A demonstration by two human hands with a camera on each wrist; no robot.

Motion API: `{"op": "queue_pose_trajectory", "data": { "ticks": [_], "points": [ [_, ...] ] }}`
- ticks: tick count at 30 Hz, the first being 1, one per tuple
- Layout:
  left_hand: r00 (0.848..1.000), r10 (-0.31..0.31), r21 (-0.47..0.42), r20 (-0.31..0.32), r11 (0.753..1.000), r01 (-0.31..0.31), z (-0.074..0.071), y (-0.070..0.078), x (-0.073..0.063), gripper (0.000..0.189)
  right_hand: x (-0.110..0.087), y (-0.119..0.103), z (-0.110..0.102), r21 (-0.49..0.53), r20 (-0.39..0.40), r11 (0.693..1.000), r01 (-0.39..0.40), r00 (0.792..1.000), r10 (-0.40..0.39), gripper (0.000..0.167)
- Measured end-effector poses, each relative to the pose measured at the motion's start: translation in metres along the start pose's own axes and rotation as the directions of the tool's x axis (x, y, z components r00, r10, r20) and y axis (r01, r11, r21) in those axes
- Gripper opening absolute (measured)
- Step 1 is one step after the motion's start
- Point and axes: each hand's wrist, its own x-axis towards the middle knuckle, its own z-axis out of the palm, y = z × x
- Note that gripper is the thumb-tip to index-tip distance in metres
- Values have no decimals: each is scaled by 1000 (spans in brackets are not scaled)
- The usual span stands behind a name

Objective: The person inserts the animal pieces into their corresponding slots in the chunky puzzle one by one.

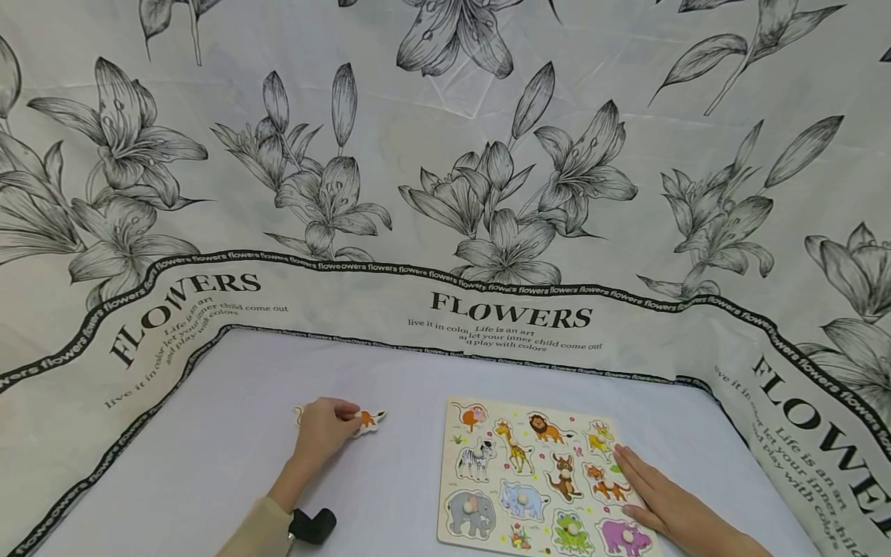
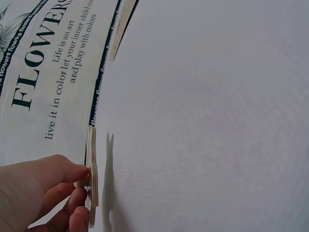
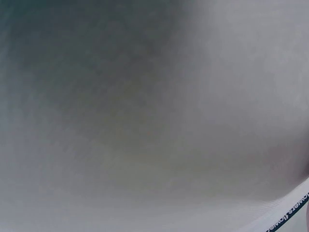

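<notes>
My left hand point(image 1: 326, 429) pinches a small wooden puzzle piece point(image 1: 372, 420) with an orange and dark-tipped picture, left of the board. A cream edge shows on the other side of this hand; whether it belongs to the same piece I cannot tell. In the left wrist view the puzzle piece point(image 2: 93, 164) stands edge-on just off the white surface, thumb and fingers behind it. At the right side of the wooden animal puzzle board point(image 1: 487, 480), my right hand point(image 1: 657, 495) rests with extended fingers against the edge. The right wrist view is mostly blurred grey.
Knobbed animals on the board include an elephant point(image 1: 480, 520), a rhino point(image 1: 513, 507), a frog point(image 1: 564, 541) and a hippo point(image 1: 612, 534). White cloth point(image 1: 390, 495) covers the table. A flower-printed curtain point(image 1: 390, 232) rises behind. A black strap piece point(image 1: 313, 526) sits at the left wrist.
</notes>
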Motion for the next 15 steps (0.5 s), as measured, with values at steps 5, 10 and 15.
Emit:
{"op": "queue_pose_trajectory", "data": {
  "ticks": [5,10,15],
  "points": [
    [1000,11,-5,-15,1000,-11,2,3,1,9,-1,1,1,-12,-6,1000,5,1000,-5,71],
    [999,38,-24,-31,999,-39,2,10,-1,8,-1,1,2,-15,-12,1000,16,1000,-16,72],
    [999,45,-48,-23,998,-46,6,18,-2,8,-1,1,2,-13,-4,1000,12,1000,-12,72]
  ]
}}
